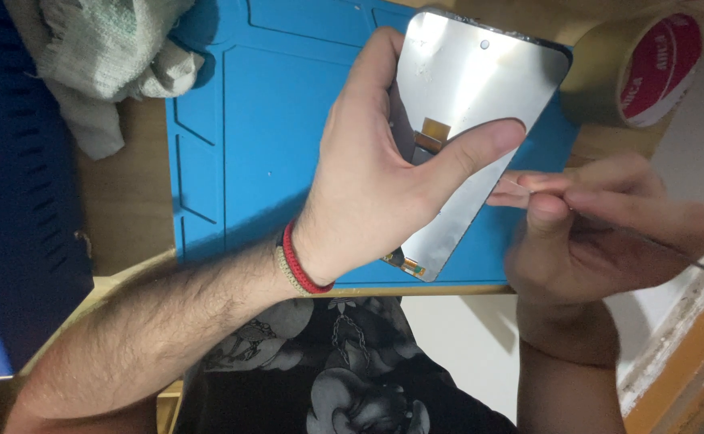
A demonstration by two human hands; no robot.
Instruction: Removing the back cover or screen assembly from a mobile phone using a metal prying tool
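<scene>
the left hand (368, 185) holds a phone display panel (480, 88) above the blue work mat (231, 145), back side up, with the thumb across the lower half and the fingers wrapped behind the far edge — clamped firmly on the panel. the reflective back face shows a small orange flex connector (435, 128) near its middle and a second connector tab (412, 267) at the lower corner. the right hand (593, 233) is pinched shut on a thin metal tool (689, 257), its fingertips together close to the panel's right edge; the tool's tip is hidden behind the fingers, so whether it touches the panel cannot be told.

to do this step well, judging from the hold:
- keep the panel supported along two opposite edges; avoid pressing the thumb into the centre, where thin glass flexes.
- keep the thumb clear of the flex connector — it tears easily.
- bring the tool in at a shallow angle to the edge, with light force.
- steady the right hand against the left to limit slips.

a roll of tan tape (649, 68) with a red core lies just past the mat's right end, and a pale cloth (110, 56) lies at its left end.
</scene>
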